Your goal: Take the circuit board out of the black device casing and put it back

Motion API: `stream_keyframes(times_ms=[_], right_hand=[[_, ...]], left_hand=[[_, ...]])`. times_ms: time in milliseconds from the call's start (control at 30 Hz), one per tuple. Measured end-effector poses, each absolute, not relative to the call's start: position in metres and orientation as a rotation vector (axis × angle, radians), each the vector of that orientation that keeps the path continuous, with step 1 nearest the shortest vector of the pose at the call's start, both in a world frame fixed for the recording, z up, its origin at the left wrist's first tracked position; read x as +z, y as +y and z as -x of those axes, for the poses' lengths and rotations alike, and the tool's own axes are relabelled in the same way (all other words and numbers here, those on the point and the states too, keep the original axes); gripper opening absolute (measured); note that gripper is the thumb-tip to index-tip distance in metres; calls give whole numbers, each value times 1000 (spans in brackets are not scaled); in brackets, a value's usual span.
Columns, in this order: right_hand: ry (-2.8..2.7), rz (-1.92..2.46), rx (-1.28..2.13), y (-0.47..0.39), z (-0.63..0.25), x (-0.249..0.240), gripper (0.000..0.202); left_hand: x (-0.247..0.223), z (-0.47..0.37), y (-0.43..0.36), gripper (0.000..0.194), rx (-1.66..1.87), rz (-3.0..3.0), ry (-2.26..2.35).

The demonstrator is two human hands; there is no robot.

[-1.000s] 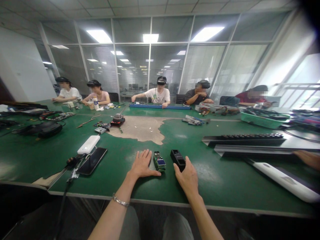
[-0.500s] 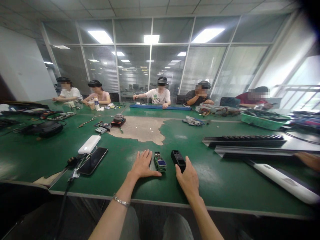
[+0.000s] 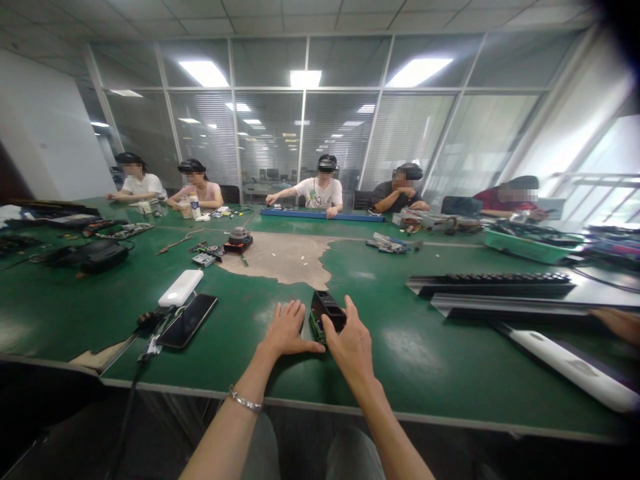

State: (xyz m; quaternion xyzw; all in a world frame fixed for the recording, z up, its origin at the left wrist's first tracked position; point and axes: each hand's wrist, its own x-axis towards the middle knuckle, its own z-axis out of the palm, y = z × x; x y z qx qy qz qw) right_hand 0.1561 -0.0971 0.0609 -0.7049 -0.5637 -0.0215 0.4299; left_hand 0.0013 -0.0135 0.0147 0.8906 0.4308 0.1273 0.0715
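Observation:
Near the front edge of the green table, my right hand grips a black plastic casing between thumb and fingers. The casing is tilted and overlaps a small green circuit board, hiding most of it. To the left of the board, my left hand lies palm down with its fingers spread. Its thumb points at the near end of the board; whether it touches the board I cannot tell. Nothing is held in my left hand.
A white power bank and a black phone lie left. Black metal rails and a long white device lie right, beside another person's hand. Several people sit across the table.
My right hand has moved left with the black casing, which now covers most of the circuit board instead of standing apart from it. My left hand has stayed in place.

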Motion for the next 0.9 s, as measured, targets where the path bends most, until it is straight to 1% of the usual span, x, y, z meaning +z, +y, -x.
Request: stream_keyframes(times_ms=[333, 900], right_hand=[[-1506, 1820, -119, -100, -140, 46, 67], [-1576, 1843, -176, -106, -143, 16, 64]], left_hand=[[15, 0, -13, 107, 398, -2677, 1278], [17, -2, -15, 108, 366, -2683, 1279]])
